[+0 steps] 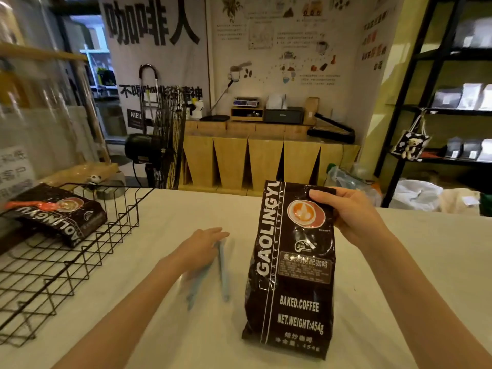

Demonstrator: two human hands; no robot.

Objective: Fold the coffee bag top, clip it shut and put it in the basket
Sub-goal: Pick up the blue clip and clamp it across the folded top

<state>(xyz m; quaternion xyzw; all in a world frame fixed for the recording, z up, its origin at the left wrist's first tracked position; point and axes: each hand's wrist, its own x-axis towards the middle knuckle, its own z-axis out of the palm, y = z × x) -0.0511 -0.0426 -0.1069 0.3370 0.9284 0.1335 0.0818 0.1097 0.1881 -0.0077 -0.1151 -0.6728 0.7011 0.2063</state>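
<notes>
Coffee bag (pixel 292 262) upright, top pinched by right hand (pixel 354 217) fingers, left hand (pixel 199 246) fingers blurred, unclear.

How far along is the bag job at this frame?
Done: one coffee bag with an orange clip already lies in the wire basket. In hand: the right hand holds the second bag upright by its top; the left hand is on the blurred light blue clip. Left: clipping, then basketing.
</notes>
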